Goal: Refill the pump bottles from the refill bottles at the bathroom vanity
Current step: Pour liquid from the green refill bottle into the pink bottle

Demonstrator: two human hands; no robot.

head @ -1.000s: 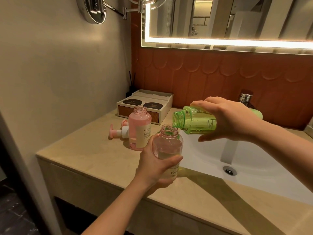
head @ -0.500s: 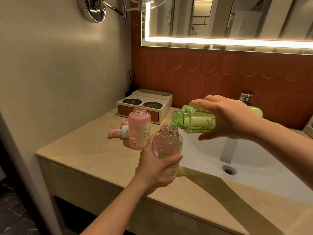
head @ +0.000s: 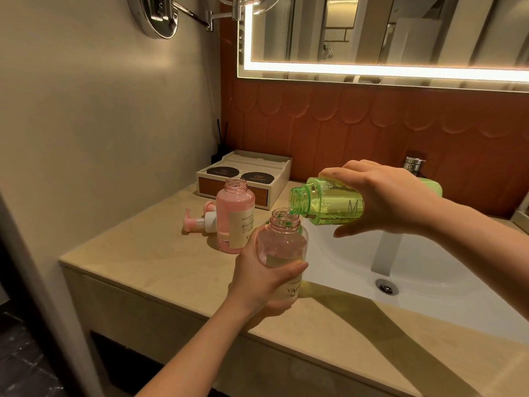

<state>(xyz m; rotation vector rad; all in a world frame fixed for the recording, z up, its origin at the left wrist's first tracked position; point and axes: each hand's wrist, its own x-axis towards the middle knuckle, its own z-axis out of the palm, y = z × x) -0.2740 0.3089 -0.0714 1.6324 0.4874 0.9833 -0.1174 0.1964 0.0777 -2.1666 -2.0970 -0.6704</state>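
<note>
My left hand (head: pixel 262 277) grips a clear pinkish pump bottle (head: pixel 282 247) with its top off, upright above the counter's front edge. My right hand (head: pixel 392 196) holds a green refill bottle (head: pixel 329 203) tipped on its side, its open mouth just over the pinkish bottle's neck. A thin clear stream runs from the green bottle into it. The pinkish bottle is partly filled with clear liquid. A second pink bottle (head: pixel 233 216), uncapped and nearly full, stands behind on the counter. Pink pump heads (head: pixel 200 222) lie beside it.
The beige stone counter (head: pixel 160 270) holds a white tray box (head: pixel 246 174) with two dark round coasters at the back left. A white sink basin (head: pixel 423 270) with a drain lies to the right, the faucet (head: pixel 413 163) behind. A lit mirror hangs above.
The green bottle has tipped lower and moved onto the pinkish bottle's neck, and liquid now pours out. My left hand has kept its bottle still.
</note>
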